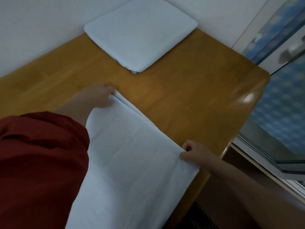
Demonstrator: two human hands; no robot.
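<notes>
Nearest, a red sleeve [41, 154] is covering the left arm. The white cloth [132, 154] is lying flat on the wooden tabletop [189, 96], with its near end running out of view. The right grip [192, 153] is pinching the cloth's right corner between thumb and curled fingers. Farther out, the left grip [99, 96] is pinching the far corner, where 2 layers are showing. The fold seems to be at its edge-aligning step. The next move is probably calling for both pinches to carry that edge over evenly, keeping the corners matched. Beyond, a white cushion [140, 33] is lying by the wall [33, 22].
</notes>
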